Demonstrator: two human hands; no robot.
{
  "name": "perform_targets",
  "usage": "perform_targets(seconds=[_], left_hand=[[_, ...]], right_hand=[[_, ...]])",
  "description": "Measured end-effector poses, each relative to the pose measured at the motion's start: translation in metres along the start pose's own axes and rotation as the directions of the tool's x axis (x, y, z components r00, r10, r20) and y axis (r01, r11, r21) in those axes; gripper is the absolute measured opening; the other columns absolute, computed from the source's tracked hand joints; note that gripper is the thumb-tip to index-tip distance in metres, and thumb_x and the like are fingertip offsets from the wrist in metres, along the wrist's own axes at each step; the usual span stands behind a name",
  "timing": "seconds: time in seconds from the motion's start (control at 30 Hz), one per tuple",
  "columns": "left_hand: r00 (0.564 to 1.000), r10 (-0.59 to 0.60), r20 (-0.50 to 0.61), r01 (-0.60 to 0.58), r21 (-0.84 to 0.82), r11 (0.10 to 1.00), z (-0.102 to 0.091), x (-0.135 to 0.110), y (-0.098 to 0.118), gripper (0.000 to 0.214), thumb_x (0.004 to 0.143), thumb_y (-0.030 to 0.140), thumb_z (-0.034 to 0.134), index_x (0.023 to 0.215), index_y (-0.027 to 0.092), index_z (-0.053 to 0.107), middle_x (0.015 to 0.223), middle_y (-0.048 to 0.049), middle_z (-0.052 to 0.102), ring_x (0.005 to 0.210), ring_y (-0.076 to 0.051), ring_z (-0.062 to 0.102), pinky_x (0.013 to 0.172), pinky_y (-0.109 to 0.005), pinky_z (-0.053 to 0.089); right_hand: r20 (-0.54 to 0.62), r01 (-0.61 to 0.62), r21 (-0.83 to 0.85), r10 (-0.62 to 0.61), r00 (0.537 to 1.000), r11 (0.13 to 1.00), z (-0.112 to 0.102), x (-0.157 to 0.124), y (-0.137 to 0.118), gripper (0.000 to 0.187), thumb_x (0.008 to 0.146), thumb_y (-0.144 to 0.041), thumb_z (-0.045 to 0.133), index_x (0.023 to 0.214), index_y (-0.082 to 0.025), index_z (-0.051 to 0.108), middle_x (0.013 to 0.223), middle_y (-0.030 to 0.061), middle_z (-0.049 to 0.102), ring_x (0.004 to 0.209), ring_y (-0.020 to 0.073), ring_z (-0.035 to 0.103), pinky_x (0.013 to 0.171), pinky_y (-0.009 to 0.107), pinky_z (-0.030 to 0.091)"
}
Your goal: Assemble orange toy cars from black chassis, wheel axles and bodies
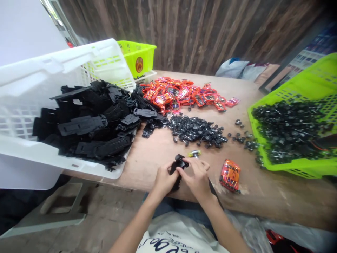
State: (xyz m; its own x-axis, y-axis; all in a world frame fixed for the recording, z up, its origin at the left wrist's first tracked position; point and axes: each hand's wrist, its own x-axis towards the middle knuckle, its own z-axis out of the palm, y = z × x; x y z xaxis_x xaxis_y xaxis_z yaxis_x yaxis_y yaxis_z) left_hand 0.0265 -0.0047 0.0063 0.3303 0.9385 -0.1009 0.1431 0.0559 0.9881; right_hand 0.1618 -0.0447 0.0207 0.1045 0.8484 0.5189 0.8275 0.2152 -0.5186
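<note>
My left hand point(163, 178) is closed around a black plastic toy car chassis point(176, 185), held tilted over the table's front edge. At the far end of the chassis, the fingers of my right hand point(197, 178) are closed at a small black wheel point(186, 164); its axle is mostly hidden. Just beyond my right fingertips lies a small yellow and silver part point(194, 153). To the right of that hand, an orange toy car point(230, 175) rests on the table. A pile of wheels on metal axles point(197, 130) lies ahead of both hands.
At left, a tipped white basket point(116, 172) spills black chassis point(81, 124). Orange car bodies point(181, 93) are heaped at the back. A lime-green basket point(297, 171) on the right holds many wheel axles point(289, 126). Another green basket point(147, 58) stands behind the white one.
</note>
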Motion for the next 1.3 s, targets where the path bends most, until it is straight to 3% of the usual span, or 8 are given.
perform_targets(seconds=[0.47,0.6,0.7,0.87,1.0,1.1,1.2,1.3], left_hand=[[0.994,0.107,0.009,-0.105,0.272,0.957,0.007,-0.005,0.006,0.014,0.081,0.023,0.053,0.083,0.016,0.064,0.074,-0.0034,0.067,0.066,-0.016,0.059,0.06,-0.023,0.041],[0.993,0.101,0.056,-0.111,0.223,0.969,-0.002,-0.004,0.006,0.016,0.08,0.023,0.054,0.088,0.015,0.066,0.077,-0.0035,0.068,0.066,-0.016,0.058,0.06,-0.023,0.04],[0.986,0.102,0.129,-0.121,0.148,0.982,-0.012,-0.005,0.008,0.016,0.078,0.024,0.059,0.087,0.015,0.068,0.076,-0.0024,0.067,0.067,-0.015,0.057,0.06,-0.022,0.04],[0.985,-0.04,0.17,0.084,-0.259,0.962,-0.016,-0.008,0.011,0.025,0.069,0.028,0.071,0.088,0.012,0.07,0.078,-0.0031,0.069,0.069,-0.016,0.061,0.064,-0.023,0.045],[0.978,-0.208,-0.019,0.177,-0.455,0.873,-0.014,-0.003,0.013,0.036,0.06,0.029,0.078,0.089,0.012,0.066,0.073,-0.0028,0.07,0.06,-0.015,0.061,0.059,-0.025,0.049],[0.961,-0.245,-0.126,0.139,-0.547,0.826,-0.014,0.007,0.01,0.043,0.054,0.024,0.081,0.091,0.013,0.061,0.075,-0.0028,0.071,0.062,-0.015,0.064,0.062,-0.026,0.052],[0.931,-0.295,-0.216,0.091,-0.645,0.759,-0.012,0.017,0.003,0.046,0.052,0.02,0.081,0.093,0.014,0.059,0.076,-0.0012,0.07,0.063,-0.014,0.064,0.063,-0.025,0.052],[0.885,-0.329,-0.33,0.009,-0.695,0.719,-0.006,0.027,-0.004,0.044,0.051,0.019,0.081,0.088,0.014,0.06,0.077,-0.0008,0.068,0.066,-0.013,0.064,0.065,-0.024,0.051]], right_hand=[[-0.051,-0.046,-0.113,0.041,0.998,0.993,0.01,-0.01,0.0,0.015,0.089,-0.022,0.056,0.101,-0.018,0.064,0.094,0.0066,0.069,0.094,0.0208,0.06,0.093,0.041,0.025],[-0.015,-0.195,0.099,0.197,0.98,0.976,0.016,-0.007,0.006,0.026,0.084,-0.017,0.056,0.109,-0.018,0.062,0.103,0.0091,0.065,0.1,0.0224,0.059,0.091,0.04,0.036],[0.171,-0.326,0.336,0.283,0.944,0.884,0.015,-0.003,0.01,0.045,0.077,-0.017,0.057,0.123,-0.02,0.054,0.116,0.0096,0.06,0.105,0.0216,0.058,0.091,0.037,0.044],[0.373,-0.327,0.427,0.165,0.913,0.843,-0.002,0.02,0.017,0.041,0.078,-0.025,0.057,0.119,-0.024,0.057,0.112,0.0051,0.064,0.106,0.0212,0.058,0.093,0.037,0.044],[0.14,-0.205,-0.052,0.21,0.968,0.977,-0.016,0.065,0.052,0.039,0.084,-0.037,0.054,0.118,-0.018,0.057,0.124,0.015,0.055,0.117,0.0299,0.046,0.095,0.048,0.035],[0.092,-0.142,-0.545,0.227,0.97,0.826,-0.015,0.091,0.087,0.042,0.079,-0.035,0.059,0.114,-0.011,0.055,0.136,0.0238,0.042,0.127,0.0368,0.03,0.095,0.055,0.026],[0.132,-0.047,-0.644,0.172,0.976,0.764,-0.013,0.098,0.102,0.041,0.076,-0.033,0.058,0.109,-0.009,0.055,0.133,0.0241,0.044,0.126,0.0349,0.03,0.095,0.053,0.024],[-0.056,-0.116,-0.529,0.102,0.993,0.84,-0.014,0.081,0.081,0.043,0.074,-0.039,0.057,0.107,-0.011,0.056,0.126,0.0205,0.051,0.122,0.0338,0.036,0.095,0.05,0.024]])
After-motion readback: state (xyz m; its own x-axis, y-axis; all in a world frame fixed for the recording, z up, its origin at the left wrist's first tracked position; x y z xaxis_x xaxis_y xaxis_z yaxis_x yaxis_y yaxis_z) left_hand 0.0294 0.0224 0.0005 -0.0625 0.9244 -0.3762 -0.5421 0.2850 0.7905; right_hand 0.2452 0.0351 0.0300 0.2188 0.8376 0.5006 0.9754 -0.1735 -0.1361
